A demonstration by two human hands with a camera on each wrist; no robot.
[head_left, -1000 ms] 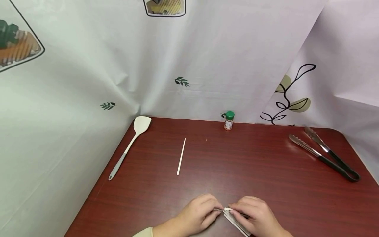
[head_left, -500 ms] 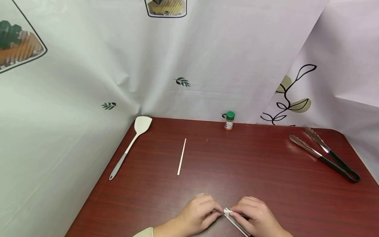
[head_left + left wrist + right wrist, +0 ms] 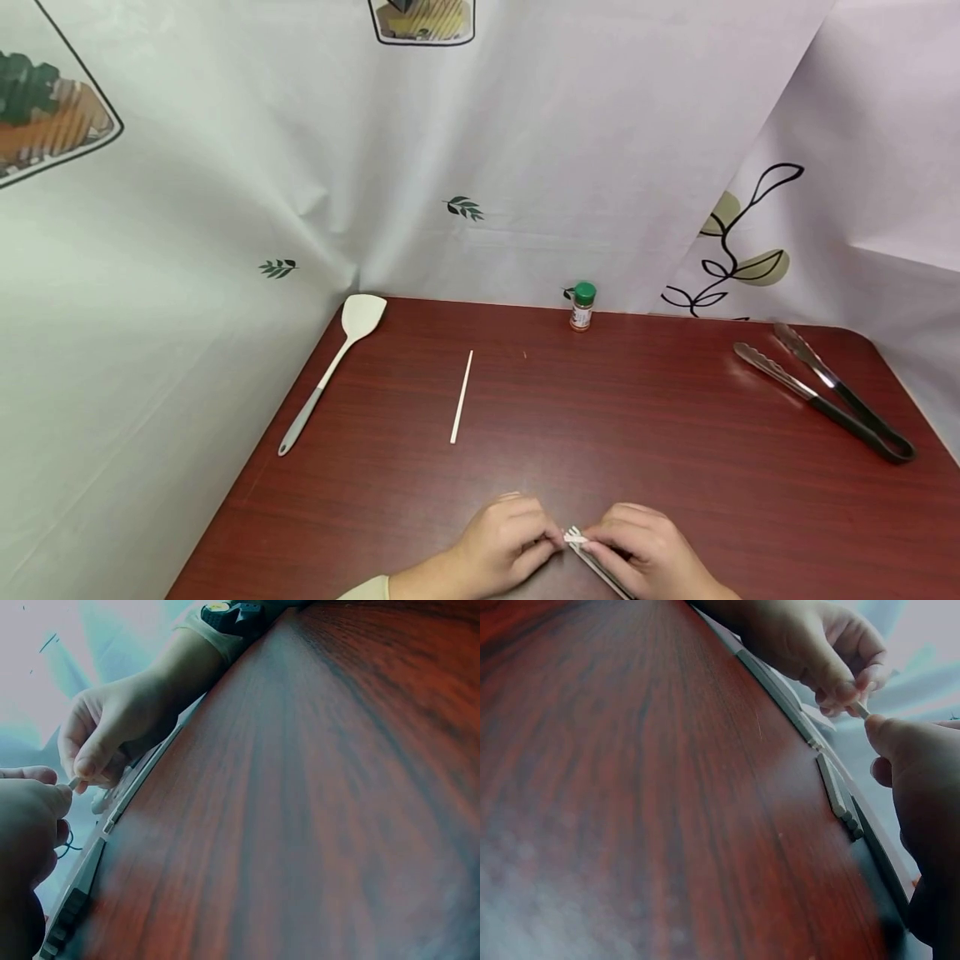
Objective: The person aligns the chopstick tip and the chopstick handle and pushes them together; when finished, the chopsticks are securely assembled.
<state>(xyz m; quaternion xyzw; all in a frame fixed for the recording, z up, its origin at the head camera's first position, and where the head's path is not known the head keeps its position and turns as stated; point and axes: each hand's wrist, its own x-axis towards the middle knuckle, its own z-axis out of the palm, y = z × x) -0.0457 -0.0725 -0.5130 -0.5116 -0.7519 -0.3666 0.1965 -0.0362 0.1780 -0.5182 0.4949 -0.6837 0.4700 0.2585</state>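
My left hand (image 3: 510, 537) and right hand (image 3: 645, 546) meet low on the table, fingertips almost together. Between them, a short length of thin pale stick (image 3: 861, 709) shows in the right wrist view, its ends pinched by thumb and fingers of each hand. More thin pale sticks (image 3: 602, 573) lie on the table below, partly covered by the right hand. From the right wrist view, one group of sticks (image 3: 831, 786) rests near the table edge. One longer white stick (image 3: 461, 397) lies alone further up the table.
A white spatula (image 3: 362, 317) with a grey handle lies at the back left. Near the back edge stands a small green-capped spice jar (image 3: 582, 308). Metal tongs (image 3: 832, 400) with black handles lie at the right. Printed white cloth (image 3: 525, 150) hangs behind the table (image 3: 675, 417).
The thin piece that bridged the fingertips a second ago has turned, and a short white end now shows by the right fingertips. Both hands stay nearly in place; the head view shifts slightly.
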